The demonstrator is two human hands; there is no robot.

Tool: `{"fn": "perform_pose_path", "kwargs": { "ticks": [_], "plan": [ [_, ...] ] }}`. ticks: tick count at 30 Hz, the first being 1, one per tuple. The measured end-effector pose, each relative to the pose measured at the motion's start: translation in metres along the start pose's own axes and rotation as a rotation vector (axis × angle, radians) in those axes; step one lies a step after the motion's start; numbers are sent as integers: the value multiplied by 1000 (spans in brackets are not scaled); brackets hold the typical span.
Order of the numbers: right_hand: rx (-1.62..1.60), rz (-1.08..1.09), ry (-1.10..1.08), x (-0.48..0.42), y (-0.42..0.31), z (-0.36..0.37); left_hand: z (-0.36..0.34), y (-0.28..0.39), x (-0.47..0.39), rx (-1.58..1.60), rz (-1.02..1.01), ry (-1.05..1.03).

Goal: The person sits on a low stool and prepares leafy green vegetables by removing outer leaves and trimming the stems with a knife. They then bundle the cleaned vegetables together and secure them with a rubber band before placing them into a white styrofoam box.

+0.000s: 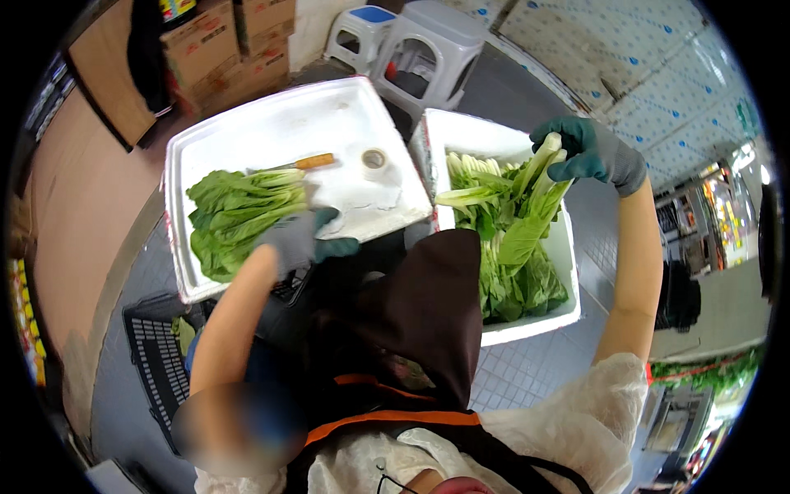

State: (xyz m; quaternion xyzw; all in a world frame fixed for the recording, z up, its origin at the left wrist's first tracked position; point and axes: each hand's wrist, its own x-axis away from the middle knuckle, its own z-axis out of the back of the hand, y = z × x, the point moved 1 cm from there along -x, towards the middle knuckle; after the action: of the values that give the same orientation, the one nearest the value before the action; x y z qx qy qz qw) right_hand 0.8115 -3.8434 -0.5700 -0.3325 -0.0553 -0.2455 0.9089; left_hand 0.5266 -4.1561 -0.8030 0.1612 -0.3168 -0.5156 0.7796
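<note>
My right hand (589, 157), in a grey and green work glove, grips the pale stems of a leafy green vegetable (531, 222) above a white foam box (571, 272). More of these greens (494, 278) fill the box. My left hand (308, 241), gloved alike, has its fingers apart and nothing between them at the near edge of a white foam lid (271, 123). Beside it on the lid lies a pile of leafy greens (241, 216). A knife with a wooden handle (315, 161) rests behind the pile, and a roll of tape (373, 159) lies to its right.
A black plastic basket (157, 352) holding some leaves stands on the floor at the lower left. Cardboard boxes (203, 49) are stacked behind the lid. Plastic stools (426, 55) stand beyond the foam box. A patterned panel (629, 74) is at the upper right.
</note>
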Motion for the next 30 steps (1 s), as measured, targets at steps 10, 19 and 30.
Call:
{"fn": "perform_pose_path", "kwargs": {
  "ticks": [10, 19, 30],
  "plan": [
    [-46, 381, -201, -75, -138, -61, -14, 13, -56, 1047, -758, 483],
    [-286, 462, -462, -167, -186, -167, 50, -24, 36, 1143, -567, 237],
    [-732, 711, -194, -217, -240, -247, 148, -65, 111, 270, -91, 663]
  ]
}}
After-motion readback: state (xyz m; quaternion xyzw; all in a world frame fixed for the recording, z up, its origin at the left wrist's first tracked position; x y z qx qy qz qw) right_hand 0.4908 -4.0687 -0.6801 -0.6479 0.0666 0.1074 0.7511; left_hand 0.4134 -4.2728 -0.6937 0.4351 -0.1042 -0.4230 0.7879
